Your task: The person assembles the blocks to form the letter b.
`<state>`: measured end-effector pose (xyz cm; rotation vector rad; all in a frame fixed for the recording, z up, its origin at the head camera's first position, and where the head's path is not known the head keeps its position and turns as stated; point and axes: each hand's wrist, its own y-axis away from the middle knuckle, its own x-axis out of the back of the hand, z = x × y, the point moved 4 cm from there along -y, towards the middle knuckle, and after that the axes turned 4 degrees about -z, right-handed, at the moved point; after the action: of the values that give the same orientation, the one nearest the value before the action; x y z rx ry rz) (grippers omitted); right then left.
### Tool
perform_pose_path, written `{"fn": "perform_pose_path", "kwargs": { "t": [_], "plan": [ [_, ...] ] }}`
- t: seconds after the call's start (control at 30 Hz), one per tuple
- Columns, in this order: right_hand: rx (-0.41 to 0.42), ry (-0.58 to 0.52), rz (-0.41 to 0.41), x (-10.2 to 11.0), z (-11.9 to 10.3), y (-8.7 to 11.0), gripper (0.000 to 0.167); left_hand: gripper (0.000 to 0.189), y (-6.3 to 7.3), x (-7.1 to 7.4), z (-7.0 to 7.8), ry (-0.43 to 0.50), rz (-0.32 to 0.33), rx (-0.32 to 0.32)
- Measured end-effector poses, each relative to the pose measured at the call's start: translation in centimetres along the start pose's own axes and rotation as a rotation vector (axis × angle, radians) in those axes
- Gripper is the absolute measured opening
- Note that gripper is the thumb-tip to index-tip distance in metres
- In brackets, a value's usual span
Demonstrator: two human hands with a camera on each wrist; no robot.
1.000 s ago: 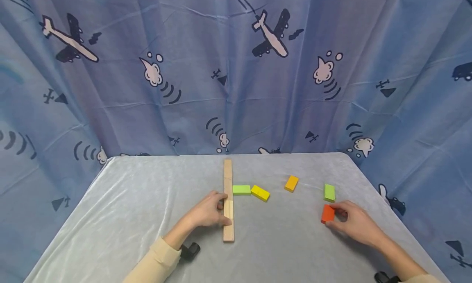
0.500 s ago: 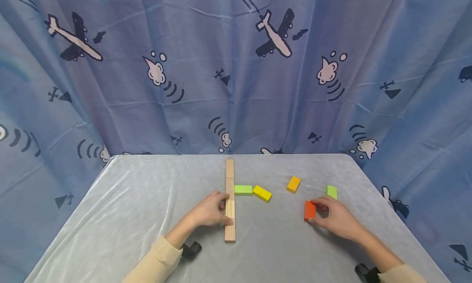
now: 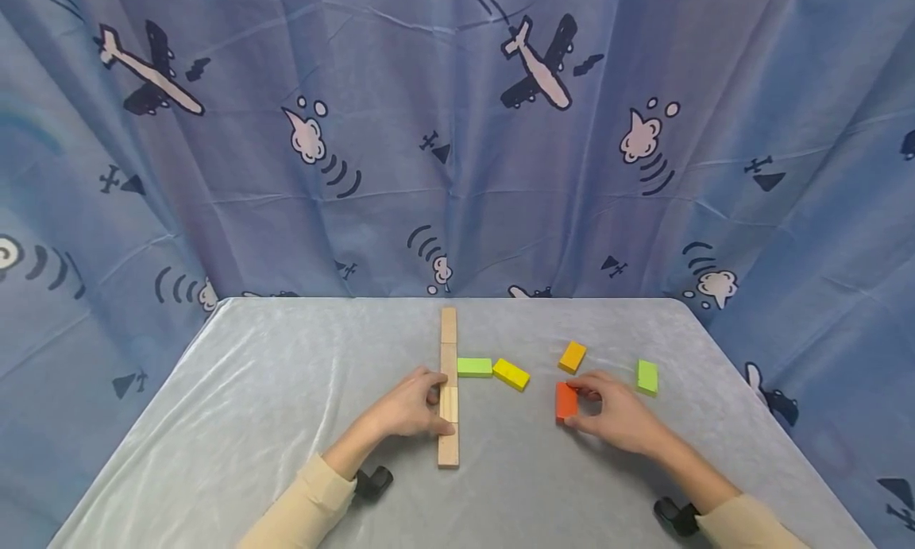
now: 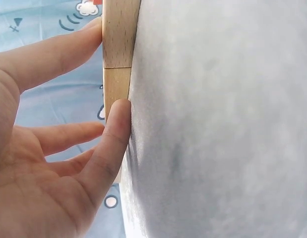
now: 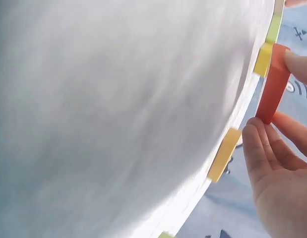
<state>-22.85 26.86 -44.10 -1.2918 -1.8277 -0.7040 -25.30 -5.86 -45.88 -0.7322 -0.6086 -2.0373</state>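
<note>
Pinching the red block (image 3: 565, 404) end to end, my right hand (image 3: 616, 415) held it near the orange block (image 3: 572, 357), probably for an even grip; whether it touched the desk (image 3: 529, 477), I couldn't tell. My left hand (image 3: 409, 406) rested its extended fingers against the wooden row (image 3: 448, 450), presumably steadying it where a green block (image 3: 475, 367) abutted.

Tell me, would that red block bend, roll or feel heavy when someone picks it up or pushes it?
The red block is probably stiff: its edges look straight while the right hand pinches it. It seems light, being small enough for one hand to span. With flat faces, it would likely slide rather than roll.
</note>
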Motion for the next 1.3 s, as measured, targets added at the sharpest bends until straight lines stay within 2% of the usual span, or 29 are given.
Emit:
{"fn": "perform_pose_path", "kwargs": {
  "t": [0.2,0.5,0.8,1.3],
  "plan": [
    [0.044,-0.010,-0.040,-1.1,-1.2,-0.8,0.058,0.084,-0.1,-0.1,0.0,-0.003,-0.004,0.012],
    [0.091,0.030,-0.085,-2.7,-2.8,-1.7,0.055,0.084,-0.1,-0.1,0.0,-0.004,-0.004,0.008],
    [0.108,0.030,-0.100,-3.1,-2.6,-2.4,0.054,0.084,-0.1,-0.1,0.0,0.002,0.003,-0.007],
    [0.140,0.026,-0.123,-2.8,-2.6,-2.5,0.052,0.083,-0.1,-0.2,0.2,0.001,0.001,-0.005]
  ]
}}
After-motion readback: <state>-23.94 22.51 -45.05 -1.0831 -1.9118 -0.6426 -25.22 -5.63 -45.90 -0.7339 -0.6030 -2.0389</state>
